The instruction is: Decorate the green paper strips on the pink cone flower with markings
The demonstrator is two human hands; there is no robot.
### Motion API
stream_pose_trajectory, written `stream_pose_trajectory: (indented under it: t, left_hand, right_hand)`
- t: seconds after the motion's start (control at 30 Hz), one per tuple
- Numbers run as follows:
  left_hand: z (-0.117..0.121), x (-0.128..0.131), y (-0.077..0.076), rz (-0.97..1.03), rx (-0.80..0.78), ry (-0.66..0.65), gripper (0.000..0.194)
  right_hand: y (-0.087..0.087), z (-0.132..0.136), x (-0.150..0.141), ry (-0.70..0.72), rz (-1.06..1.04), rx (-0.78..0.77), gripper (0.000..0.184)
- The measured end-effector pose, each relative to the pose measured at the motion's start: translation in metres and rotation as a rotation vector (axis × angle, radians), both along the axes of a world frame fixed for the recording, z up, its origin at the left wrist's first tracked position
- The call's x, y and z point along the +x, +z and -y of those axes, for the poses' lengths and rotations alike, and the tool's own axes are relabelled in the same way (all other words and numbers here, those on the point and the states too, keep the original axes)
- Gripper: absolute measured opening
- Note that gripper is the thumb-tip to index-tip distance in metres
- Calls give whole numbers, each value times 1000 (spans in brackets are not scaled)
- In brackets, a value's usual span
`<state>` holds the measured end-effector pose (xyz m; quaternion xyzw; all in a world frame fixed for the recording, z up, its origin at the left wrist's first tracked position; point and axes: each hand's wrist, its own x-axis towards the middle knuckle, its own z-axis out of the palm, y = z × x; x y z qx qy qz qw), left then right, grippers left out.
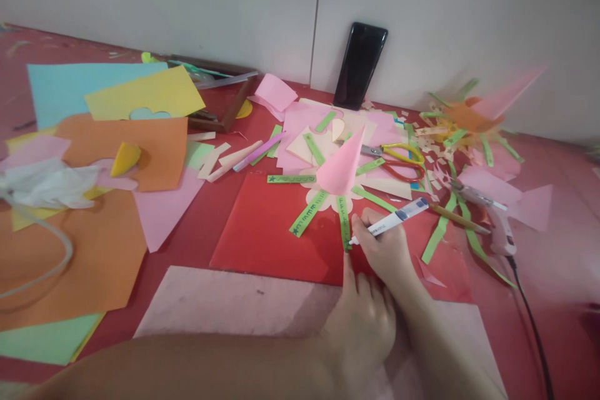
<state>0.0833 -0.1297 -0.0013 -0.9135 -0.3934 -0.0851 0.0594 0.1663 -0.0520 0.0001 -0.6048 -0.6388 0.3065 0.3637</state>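
Note:
My right hand (384,253) is closed on a white marker (391,220) with a blue end, its tip touching the lower end of a green paper strip (344,219). Dark writing runs along this strip. With its index finger stretched out, my left hand (360,312) touches the strip's bottom end; its other fingers are curled. The strip belongs to a cream flower-shaped paper base (309,195) with a pink paper cone (341,165) standing on it. More green strips radiate from the base, and two at the left also carry dark marks. Under it lies a red sheet (262,231).
A black phone (360,65) leans on the wall. Scissors (403,169) lie behind the cone, and a glue gun (497,219) with a cord rests at the right. Another cone-topped paper piece (478,115) stands back right. Coloured sheets (154,150) cover the left side.

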Motion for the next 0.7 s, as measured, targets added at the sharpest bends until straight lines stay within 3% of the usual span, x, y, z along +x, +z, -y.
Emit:
stream_pose_trajectory:
  t: [0.33, 0.7]
  left_hand:
    - [1, 0, -1, 18, 66, 25, 27]
    - [1, 1, 0, 13, 25, 17, 24]
  right_hand:
    - [-4, 1, 0, -3, -16, -18, 36]
    - [-1, -1, -1, 22, -18, 12, 34]
